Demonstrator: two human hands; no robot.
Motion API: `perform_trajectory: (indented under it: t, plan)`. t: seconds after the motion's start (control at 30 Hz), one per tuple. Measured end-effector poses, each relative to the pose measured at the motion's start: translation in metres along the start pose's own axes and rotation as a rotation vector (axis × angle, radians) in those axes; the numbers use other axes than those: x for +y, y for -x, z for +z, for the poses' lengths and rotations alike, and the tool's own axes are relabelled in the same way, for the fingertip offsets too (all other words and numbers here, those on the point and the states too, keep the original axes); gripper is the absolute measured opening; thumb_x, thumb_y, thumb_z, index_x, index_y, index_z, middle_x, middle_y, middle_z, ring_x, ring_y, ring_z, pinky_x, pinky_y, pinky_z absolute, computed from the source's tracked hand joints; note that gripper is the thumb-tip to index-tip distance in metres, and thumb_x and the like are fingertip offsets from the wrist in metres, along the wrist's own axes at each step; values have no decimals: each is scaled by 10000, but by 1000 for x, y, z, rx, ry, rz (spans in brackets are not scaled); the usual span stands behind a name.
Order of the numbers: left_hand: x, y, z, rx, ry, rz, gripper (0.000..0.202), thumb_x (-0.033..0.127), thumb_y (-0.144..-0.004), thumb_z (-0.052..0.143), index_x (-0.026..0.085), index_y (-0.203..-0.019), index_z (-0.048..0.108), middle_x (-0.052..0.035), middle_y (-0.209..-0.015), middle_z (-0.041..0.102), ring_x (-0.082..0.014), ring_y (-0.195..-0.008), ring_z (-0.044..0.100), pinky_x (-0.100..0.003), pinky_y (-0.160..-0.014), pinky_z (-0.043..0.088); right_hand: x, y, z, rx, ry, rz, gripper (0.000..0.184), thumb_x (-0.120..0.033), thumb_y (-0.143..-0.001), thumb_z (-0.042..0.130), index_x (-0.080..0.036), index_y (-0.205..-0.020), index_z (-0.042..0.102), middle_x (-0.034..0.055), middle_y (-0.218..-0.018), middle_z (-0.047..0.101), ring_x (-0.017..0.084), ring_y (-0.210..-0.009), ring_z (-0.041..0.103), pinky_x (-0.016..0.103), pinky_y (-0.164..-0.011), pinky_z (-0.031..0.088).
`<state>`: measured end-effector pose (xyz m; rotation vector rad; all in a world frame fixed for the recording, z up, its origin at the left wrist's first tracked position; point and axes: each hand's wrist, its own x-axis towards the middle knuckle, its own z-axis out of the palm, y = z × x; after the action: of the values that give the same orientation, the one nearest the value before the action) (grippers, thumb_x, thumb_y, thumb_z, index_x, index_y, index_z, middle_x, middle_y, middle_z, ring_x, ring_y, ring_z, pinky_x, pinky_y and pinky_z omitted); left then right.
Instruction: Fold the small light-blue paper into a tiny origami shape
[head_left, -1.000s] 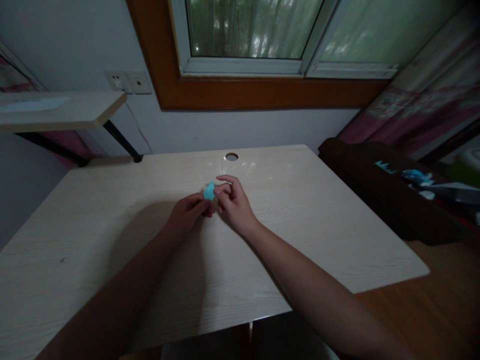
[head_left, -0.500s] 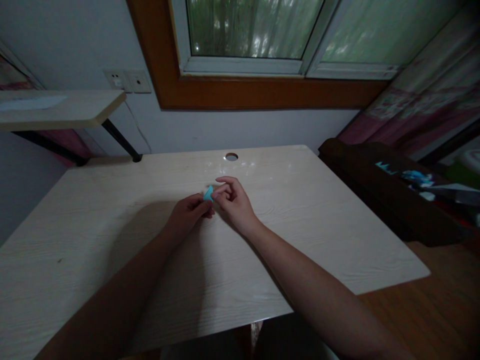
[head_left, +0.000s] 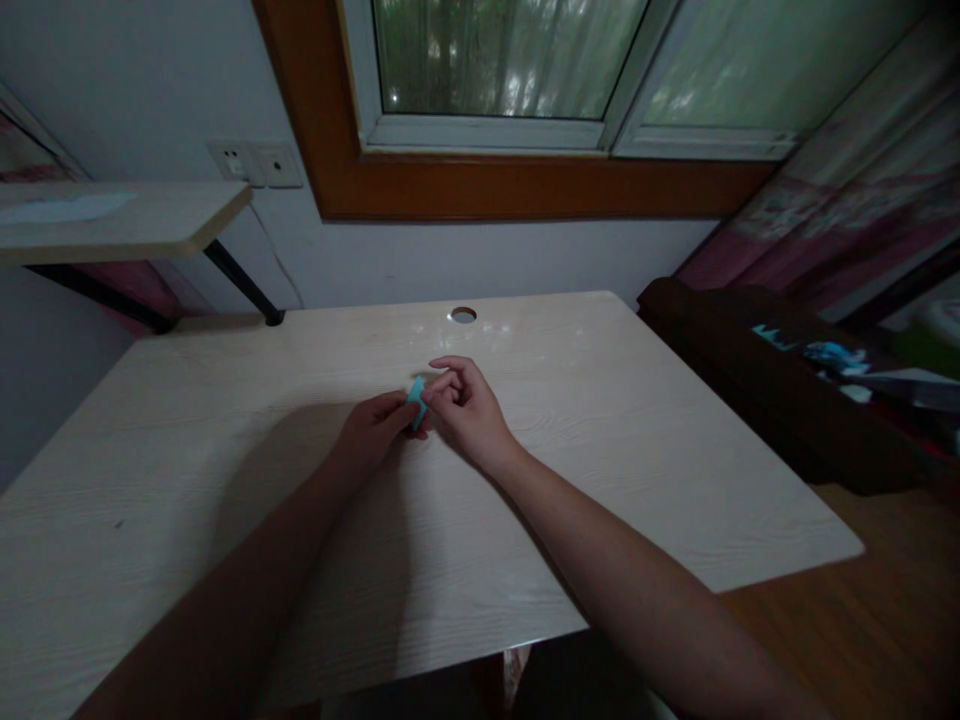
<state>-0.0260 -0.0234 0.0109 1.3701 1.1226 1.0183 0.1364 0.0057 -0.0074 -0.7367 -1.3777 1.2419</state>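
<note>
A small folded piece of light blue paper [head_left: 416, 398] is pinched between both hands above the middle of a pale wooden desk [head_left: 225, 480]. My left hand [head_left: 371, 430] is closed on its left side, thumb and fingers pressed together. My right hand [head_left: 465, 410] grips the right side with its fingertips, the other fingers curled. Most of the paper is hidden behind the fingers; only a narrow strip shows.
A cable hole [head_left: 463, 315] sits near the desk's far edge. A shelf [head_left: 112, 220] on a black bracket juts out at the left. A dark low piece of furniture [head_left: 750, 370] with clutter stands at the right, below a window [head_left: 510, 60].
The blue paper has been folded smaller and drawn in between the fingers, so less of it shows. Both hands have stayed in the same spot.
</note>
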Motion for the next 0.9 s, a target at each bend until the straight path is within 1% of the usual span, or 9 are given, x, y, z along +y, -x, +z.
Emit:
perform_trajectory:
  t: [0.1,0.2,0.37,0.53,0.67,0.9]
  plan:
    - [0,0,2,25,-17,5,255,395,-849,628,153,-815,703,-33,-758,699,-155,-711,655,-268,-724,531,0,0,0,17,8,-15,354,-256,-837,682,-268,-1160,539,-37,-804,639,92,-587,560,231,-551,424]
    - [1,1,3,62,-48,13,263,420,-824,664,160,-852,699,-32,-776,709,-160,-712,668,-266,-711,533,-2,0,-1,23,69,-28,326,-258,-843,677,-265,-1147,558,-36,-793,636,90,-584,537,227,-541,402]
    - [1,1,2,74,-118,37,307,435,-873,597,156,-795,700,-41,-742,716,-164,-713,660,-263,-715,516,-5,2,0,-5,179,-29,269,-286,-876,644,-261,-1134,573,-28,-779,640,98,-566,521,234,-532,391]
    - [2,2,2,67,7,7,293,409,-865,605,151,-763,700,-44,-744,724,-172,-721,667,-277,-739,521,-6,3,0,-9,183,-31,285,-265,-874,641,-267,-1149,566,-27,-793,638,100,-572,523,235,-538,400]
    - [4,3,3,66,75,-20,270,396,-856,620,151,-781,705,-45,-746,734,-175,-712,677,-283,-747,527,-7,2,0,-3,167,-30,301,-245,-861,648,-263,-1149,562,-30,-801,634,99,-586,534,235,-554,415]
    - [-2,2,2,68,121,-56,276,414,-854,618,153,-814,698,-58,-783,749,-188,-704,694,-317,-762,550,-4,1,1,22,151,-17,301,-263,-853,657,-265,-1138,560,-32,-792,623,101,-589,518,238,-553,416]
